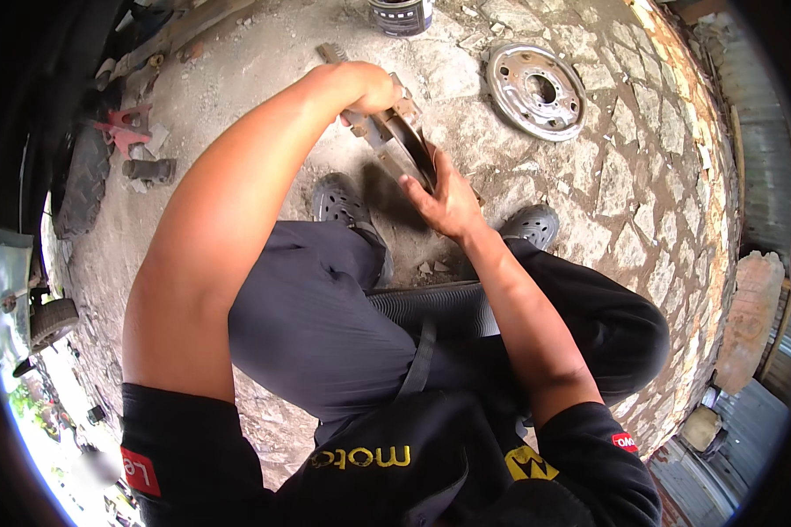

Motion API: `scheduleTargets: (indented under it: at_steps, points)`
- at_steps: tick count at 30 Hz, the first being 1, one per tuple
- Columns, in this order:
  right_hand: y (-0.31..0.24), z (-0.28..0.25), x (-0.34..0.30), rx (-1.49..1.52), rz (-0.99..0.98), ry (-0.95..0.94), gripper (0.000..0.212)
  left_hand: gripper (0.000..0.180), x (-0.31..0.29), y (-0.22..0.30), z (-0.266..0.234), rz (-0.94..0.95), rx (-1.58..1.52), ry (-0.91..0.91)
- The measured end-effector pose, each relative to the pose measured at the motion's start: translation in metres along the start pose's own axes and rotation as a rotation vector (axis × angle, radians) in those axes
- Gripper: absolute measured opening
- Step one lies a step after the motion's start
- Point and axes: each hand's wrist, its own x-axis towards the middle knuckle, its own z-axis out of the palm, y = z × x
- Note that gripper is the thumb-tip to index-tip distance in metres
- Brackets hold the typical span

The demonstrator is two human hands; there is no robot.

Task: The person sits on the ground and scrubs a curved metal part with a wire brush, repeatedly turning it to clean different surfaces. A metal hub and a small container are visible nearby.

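Between my hands, above the ground and in front of my feet, a curved, rusty metal brake shoe [410, 143] lies at a slant. My left hand [369, 86] is closed round its upper end, beside a metal bar or tool whose ridged tip [330, 53] sticks out past the knuckles. Most of the left fingers are hidden behind the hand. My right hand [448, 200] grips the lower end of the shoe, thumb on the near side and fingers along the far side. Whether the bar and the shoe are joined I cannot tell.
At the right lies a round metal disc [537, 92] with a central hole. A dark can [401, 16] stands at the far edge. On the left are a red metal stand [128, 130], a dark cylindrical part [149, 169] and a tyre [83, 183]. Stone paving [620, 176] spreads rightward.
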Motion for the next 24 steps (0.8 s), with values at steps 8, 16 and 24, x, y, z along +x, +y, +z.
scheduleTargets:
  at_steps: [8,16,24]
  points:
    - [0.032,0.011,0.005,-0.054,-0.012,0.022,0.078,0.056,0.006,0.000,-0.001,0.025,-0.004,0.031]
    - [0.038,0.008,0.002,-0.133,-0.025,-0.027,0.084,0.058,0.001,0.004,-0.001,0.014,-0.011,0.039]
    - [0.046,0.017,0.007,-0.089,-0.117,-0.012,0.089,0.057,0.003,0.001,0.002,-0.002,0.057,0.065]
